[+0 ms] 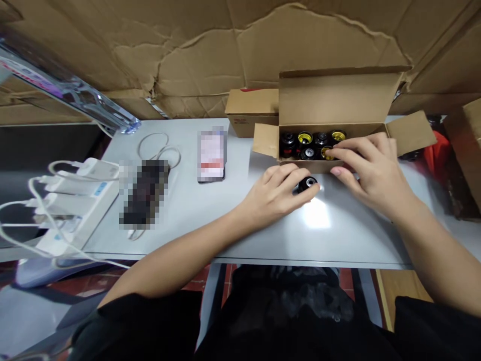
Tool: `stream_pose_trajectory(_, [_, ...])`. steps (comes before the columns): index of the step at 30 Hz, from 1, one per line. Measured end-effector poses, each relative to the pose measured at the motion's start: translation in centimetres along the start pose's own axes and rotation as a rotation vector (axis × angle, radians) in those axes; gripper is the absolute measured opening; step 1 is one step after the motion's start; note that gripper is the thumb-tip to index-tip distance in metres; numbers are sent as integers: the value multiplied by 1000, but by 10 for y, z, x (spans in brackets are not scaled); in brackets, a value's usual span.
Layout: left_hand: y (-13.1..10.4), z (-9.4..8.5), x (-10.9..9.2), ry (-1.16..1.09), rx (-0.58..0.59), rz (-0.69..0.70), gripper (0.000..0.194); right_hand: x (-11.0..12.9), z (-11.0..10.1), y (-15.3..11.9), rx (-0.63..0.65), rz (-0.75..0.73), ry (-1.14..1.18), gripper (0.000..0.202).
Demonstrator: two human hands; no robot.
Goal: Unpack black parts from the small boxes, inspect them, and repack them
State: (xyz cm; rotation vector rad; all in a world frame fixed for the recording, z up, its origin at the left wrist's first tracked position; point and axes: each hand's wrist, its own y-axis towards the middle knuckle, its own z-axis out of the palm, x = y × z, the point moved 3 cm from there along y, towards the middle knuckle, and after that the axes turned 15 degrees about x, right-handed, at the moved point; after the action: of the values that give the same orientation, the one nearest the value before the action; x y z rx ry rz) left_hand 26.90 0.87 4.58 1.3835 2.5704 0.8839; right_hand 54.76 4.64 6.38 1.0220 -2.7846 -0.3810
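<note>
My left hand (278, 189) is curled round a small black cylindrical part (307, 184) with a pale ring and a hole in its top, on the table. Over the front edge of an open cardboard box (336, 100) reaches my right hand (370, 170). Its fingers are stretched and apart; one fingertip is at a yellow-lined black part (326, 152) inside the box, and the thumb is outside the front wall. Several similar parts stand in the box, some with yellow inner rims, others with black tops like this black part (288, 141). My right hand hides the box's right end.
A closed carton (252, 113) stands left of the open box. Two phones, a lit phone (211, 155) and a dark phone (145, 195), lie on the grey table (195, 220). White cables run from a power strip (84, 215) at the left. Cardboard sheeting (195, 55) lines the back.
</note>
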Motion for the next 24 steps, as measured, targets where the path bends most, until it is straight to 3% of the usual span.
stream_pose_trajectory(5, [3,2,3,27,8,7,28,1,9,1,68,31,31,39])
stream_pose_trajectory(16, [2,7,5,37,-27,-24,28,1,1,2,123,103,22,27])
stream_pose_trajectory(24, [-1,15,4,4,31,-28,34,-4,-6,4,45,-57,-20,37])
